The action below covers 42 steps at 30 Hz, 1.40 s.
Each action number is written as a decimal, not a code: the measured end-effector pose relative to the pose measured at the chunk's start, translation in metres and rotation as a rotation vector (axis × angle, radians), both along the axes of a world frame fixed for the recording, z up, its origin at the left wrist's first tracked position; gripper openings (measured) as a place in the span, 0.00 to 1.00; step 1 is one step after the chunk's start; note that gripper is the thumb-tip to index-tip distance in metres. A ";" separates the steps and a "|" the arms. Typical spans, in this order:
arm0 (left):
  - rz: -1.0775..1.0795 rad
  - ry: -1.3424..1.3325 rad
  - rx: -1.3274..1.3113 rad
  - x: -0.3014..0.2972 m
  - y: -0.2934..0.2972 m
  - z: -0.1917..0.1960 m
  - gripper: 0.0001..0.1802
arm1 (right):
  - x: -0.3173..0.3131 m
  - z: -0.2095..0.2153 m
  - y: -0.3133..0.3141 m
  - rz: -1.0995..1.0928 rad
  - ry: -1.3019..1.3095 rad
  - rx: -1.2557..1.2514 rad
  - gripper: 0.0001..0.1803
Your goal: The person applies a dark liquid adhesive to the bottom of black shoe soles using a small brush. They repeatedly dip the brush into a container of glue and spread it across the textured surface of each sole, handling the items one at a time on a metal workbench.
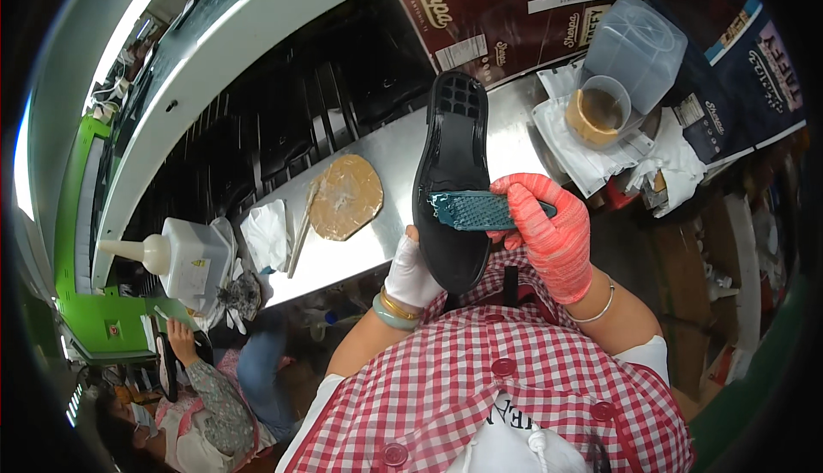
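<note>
A black shoe sole (447, 254) lies lengthwise in front of me, its far end over the metal ledge and its near end close to my apron. My left hand (410, 274), in a white glove, grips the sole's near left edge with the thumb up; its other fingers are hidden beneath. In a coral knitted glove, my right hand (553, 233) pinches a dark green brush (480, 211) with a textured back. The brush lies across the middle of the sole, and whitish-green bristles or residue show at its left end. The sole looks wet and shiny around there.
On the ledge (390, 164) are a brown round disc (347, 197), a thin stick (303, 231) and a white cloth (266, 234). A nozzle bottle (193, 259) stands left. Right are a cup of brownish liquid (598, 113) and a clear tub (639, 48). A co-worker (214, 404) sits lower left.
</note>
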<state>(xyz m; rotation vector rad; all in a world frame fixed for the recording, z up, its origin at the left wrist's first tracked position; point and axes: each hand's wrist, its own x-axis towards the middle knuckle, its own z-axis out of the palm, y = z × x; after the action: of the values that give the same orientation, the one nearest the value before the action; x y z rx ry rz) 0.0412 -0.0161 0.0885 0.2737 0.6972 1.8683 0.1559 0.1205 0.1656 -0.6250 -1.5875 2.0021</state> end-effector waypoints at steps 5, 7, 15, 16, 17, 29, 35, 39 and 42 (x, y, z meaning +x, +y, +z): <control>-0.033 -0.152 0.096 -0.006 -0.003 -0.005 0.43 | 0.001 -0.001 -0.009 0.038 -0.058 -0.007 0.12; -0.016 -0.188 0.100 -0.008 -0.004 -0.008 0.42 | 0.003 0.001 -0.012 0.068 -0.091 -0.005 0.11; -0.001 -0.256 0.080 -0.011 -0.005 -0.005 0.42 | 0.008 -0.004 -0.019 0.173 -0.140 0.073 0.11; -0.008 -0.286 0.084 -0.011 -0.006 -0.006 0.42 | 0.008 -0.005 -0.018 0.196 -0.149 0.101 0.11; 0.006 -0.271 0.040 -0.012 -0.007 -0.006 0.43 | 0.008 -0.006 -0.017 0.220 -0.158 0.129 0.11; -0.012 -0.497 0.074 -0.032 -0.025 -0.008 0.37 | -0.041 0.022 -0.011 0.642 -0.358 0.059 0.15; -0.229 -0.337 -0.002 -0.068 -0.046 -0.029 0.39 | -0.080 0.021 -0.019 0.760 -0.393 -0.042 0.16; -0.336 -0.290 -0.104 -0.095 -0.059 -0.030 0.39 | -0.100 0.011 -0.028 0.749 -0.388 0.044 0.15; -0.407 -0.273 -0.144 -0.112 -0.065 -0.044 0.39 | -0.114 0.002 -0.028 0.761 -0.382 0.026 0.15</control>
<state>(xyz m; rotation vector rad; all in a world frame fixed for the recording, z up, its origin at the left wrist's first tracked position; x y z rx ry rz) -0.0709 -0.0813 0.0440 0.0577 0.5382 1.4256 0.0421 0.0923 0.1681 -0.4418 -2.3371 2.4799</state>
